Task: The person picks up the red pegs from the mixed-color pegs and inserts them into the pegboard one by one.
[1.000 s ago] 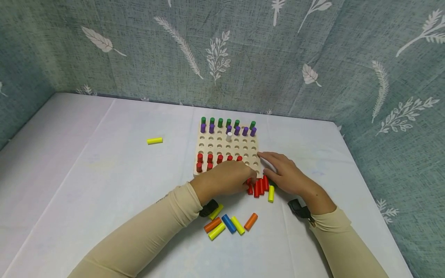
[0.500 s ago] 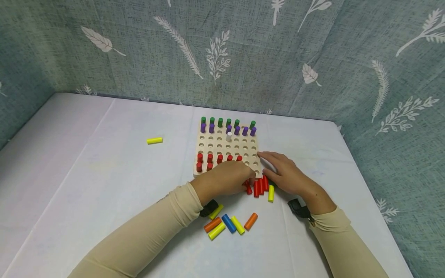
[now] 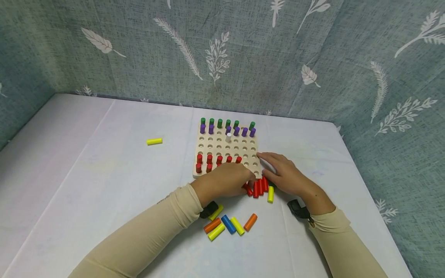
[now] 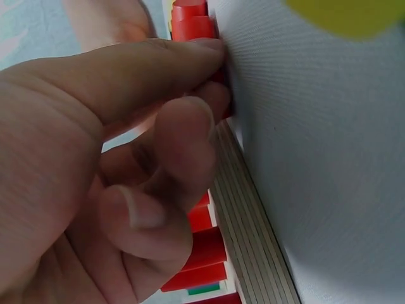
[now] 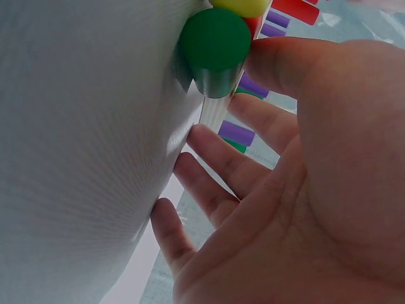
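A wooden pegboard [image 3: 227,148] lies on the table, with green and purple pegs in its far rows, one white peg [image 3: 228,137] and two near rows of red pegs [image 3: 209,159]. My left hand [image 3: 227,178] reaches over the board's near edge. Its thumb and index finger pinch a red peg [image 3: 247,189], mostly hidden behind them in the left wrist view. Several loose red pegs [image 3: 260,188] lie beside it. My right hand [image 3: 286,172] rests at the board's right edge, fingers spread. Its thumb is by the red pegs and a green peg [image 5: 216,41].
Nearer me lie loose yellow, orange and blue pegs [image 3: 228,224]. One yellow peg [image 3: 270,194] lies below the right thumb, another yellow peg [image 3: 154,141] far left of the board. A patterned cloth [image 3: 222,54] hangs behind the white table [image 3: 104,166].
The red peg at my left fingertips has shifted slightly and turned apart from the loose red row. My right hand stays in place.
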Tool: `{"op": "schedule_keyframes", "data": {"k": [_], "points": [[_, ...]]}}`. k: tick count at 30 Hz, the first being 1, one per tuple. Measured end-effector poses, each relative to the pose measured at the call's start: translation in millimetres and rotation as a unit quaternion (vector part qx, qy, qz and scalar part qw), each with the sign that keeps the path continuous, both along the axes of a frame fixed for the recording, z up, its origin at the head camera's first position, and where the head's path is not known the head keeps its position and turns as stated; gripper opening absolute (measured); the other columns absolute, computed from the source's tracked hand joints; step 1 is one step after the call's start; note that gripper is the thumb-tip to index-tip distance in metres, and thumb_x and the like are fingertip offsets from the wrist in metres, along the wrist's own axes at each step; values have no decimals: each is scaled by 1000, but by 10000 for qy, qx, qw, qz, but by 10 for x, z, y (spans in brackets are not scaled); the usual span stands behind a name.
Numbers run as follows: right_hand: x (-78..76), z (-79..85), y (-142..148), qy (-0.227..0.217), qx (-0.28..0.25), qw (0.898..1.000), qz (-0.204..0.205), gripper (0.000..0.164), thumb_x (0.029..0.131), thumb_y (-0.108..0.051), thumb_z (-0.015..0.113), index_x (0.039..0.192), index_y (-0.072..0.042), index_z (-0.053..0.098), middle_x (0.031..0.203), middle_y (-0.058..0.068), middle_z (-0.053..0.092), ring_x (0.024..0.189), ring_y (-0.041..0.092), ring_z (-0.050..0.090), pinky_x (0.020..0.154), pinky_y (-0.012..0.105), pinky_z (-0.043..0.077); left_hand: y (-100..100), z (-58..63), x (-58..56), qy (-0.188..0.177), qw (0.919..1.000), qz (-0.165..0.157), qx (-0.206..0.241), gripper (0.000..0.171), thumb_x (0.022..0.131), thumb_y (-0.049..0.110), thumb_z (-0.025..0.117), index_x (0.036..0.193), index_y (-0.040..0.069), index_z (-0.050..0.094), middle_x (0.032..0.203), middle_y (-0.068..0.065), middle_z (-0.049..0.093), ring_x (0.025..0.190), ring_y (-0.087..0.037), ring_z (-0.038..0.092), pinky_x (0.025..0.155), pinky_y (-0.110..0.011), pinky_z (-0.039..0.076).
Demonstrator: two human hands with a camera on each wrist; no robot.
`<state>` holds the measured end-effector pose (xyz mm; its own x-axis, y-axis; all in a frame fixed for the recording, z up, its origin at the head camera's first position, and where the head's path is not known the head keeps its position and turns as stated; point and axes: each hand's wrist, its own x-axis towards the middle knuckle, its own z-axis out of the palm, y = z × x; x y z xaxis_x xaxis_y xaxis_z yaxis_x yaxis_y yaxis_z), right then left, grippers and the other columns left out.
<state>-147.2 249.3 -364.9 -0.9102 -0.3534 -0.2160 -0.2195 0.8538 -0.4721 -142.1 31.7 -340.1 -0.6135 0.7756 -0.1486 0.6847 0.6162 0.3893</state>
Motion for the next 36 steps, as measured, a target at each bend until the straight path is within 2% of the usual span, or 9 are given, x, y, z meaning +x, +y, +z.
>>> {"op": "schedule_keyframes", "data": {"k": [18, 24, 29, 36], "points": [[-4, -17, 19, 70, 2, 9999, 102, 58, 100, -26, 58, 155, -22, 38, 158, 13, 38, 147, 38, 30, 116, 67, 20, -17, 40, -29, 206, 9993, -169, 245, 20, 88, 26, 77, 107, 19, 75, 91, 7, 71, 78, -8, 59, 73, -19, 51], [1, -28, 22, 90, 14, 9998, 172, 59, 100, -26, 59, 155, -22, 37, 158, 13, 38, 147, 38, 31, 116, 68, 21, -32, 56, -42, 343, 9987, -96, 360, 19, 91, 25, 75, 109, 20, 74, 90, 8, 70, 76, -8, 59, 71, -20, 51], [4, -21, 22, 98, 2, 9998, 163, 58, 100, -26, 58, 155, -22, 37, 158, 13, 38, 147, 39, 31, 115, 69, 20, -38, 85, -67, 445, 9977, 18, 514, 17, 91, 25, 74, 107, 20, 72, 82, 9, 67, 72, -8, 57, 68, -21, 48], [3, -14, 12, 85, -19, 9998, 154, 58, 100, -26, 58, 155, -22, 37, 159, 12, 38, 147, 39, 30, 115, 70, 20, -73, 107, -104, 661, 9962, 135, 545, 19, 93, 31, 72, 108, 20, 71, 78, 9, 65, 69, -8, 57, 63, -20, 47]]}}
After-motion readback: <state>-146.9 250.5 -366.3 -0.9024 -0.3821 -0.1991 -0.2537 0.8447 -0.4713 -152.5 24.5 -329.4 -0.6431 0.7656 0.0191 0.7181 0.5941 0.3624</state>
